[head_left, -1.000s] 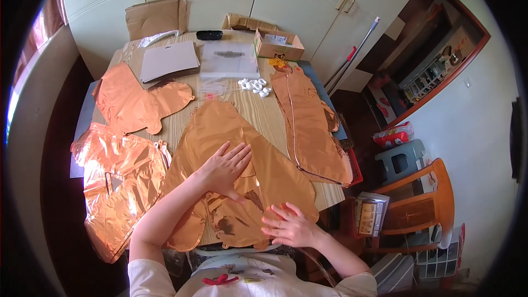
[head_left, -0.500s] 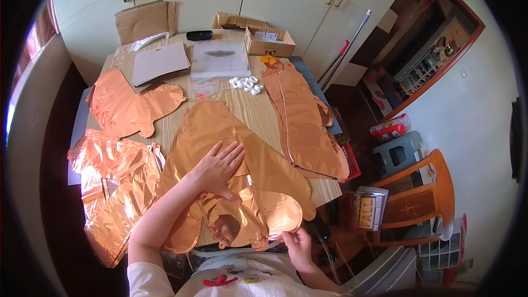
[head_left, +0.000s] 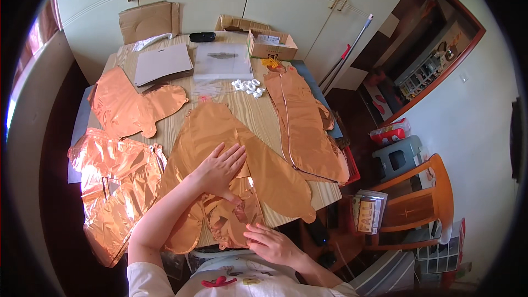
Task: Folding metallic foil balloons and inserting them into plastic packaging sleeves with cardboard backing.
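A large flat copper-coloured foil balloon (head_left: 212,124) is spread at the near edge of the table. My left hand (head_left: 220,169) lies flat on its middle, fingers stretched out and together, thumb toward me. Below that thumb, part of the foil is folded over into a crumpled, shiny layer (head_left: 228,221). My right hand (head_left: 275,245) rests at the lower right of this folded layer, its fingers extended and touching the foil. A rounded lobe (head_left: 297,201) of the balloon hangs at the table's right front edge.
More flat foil balloons lie at the far left (head_left: 132,104), near left (head_left: 115,192) and right (head_left: 308,126). Behind are grey card sheets (head_left: 163,65), a clear plastic bag (head_left: 223,61), white ribbon rolls (head_left: 247,86) and a cardboard box (head_left: 272,49). A wooden chair (head_left: 434,198) stands right.
My right hand has moved left and its fingers have straightened out. The shiny rounded foil flap it pinched is now turned in to the left. My left hand stays in place.
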Demonstrator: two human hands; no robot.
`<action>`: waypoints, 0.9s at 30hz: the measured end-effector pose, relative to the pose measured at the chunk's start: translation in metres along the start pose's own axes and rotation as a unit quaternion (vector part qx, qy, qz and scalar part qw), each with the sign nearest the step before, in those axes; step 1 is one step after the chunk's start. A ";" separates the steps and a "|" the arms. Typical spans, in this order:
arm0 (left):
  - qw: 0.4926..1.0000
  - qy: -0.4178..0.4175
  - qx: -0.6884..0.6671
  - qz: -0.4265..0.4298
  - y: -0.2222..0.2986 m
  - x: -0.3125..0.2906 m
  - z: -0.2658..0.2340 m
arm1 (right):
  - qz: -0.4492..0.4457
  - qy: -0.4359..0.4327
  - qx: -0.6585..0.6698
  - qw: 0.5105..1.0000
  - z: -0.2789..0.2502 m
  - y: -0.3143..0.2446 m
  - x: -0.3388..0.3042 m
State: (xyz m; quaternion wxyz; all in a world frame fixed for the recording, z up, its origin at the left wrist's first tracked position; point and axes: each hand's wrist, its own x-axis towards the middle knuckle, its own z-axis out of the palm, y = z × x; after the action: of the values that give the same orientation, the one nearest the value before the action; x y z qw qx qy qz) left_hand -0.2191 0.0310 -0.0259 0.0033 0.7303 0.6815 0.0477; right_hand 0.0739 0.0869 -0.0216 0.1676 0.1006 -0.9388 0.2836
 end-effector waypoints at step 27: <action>1.000 -0.011 -0.002 -0.012 0.003 0.000 0.000 | 0.030 -0.134 -0.193 0.972 -0.036 0.055 0.034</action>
State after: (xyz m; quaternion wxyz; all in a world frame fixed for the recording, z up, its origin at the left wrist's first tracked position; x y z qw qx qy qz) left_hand -0.2162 0.0306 -0.0256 0.0130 0.7224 0.6901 0.0410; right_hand 0.0363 0.1495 -0.0084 0.0481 0.0747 -0.9923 0.0862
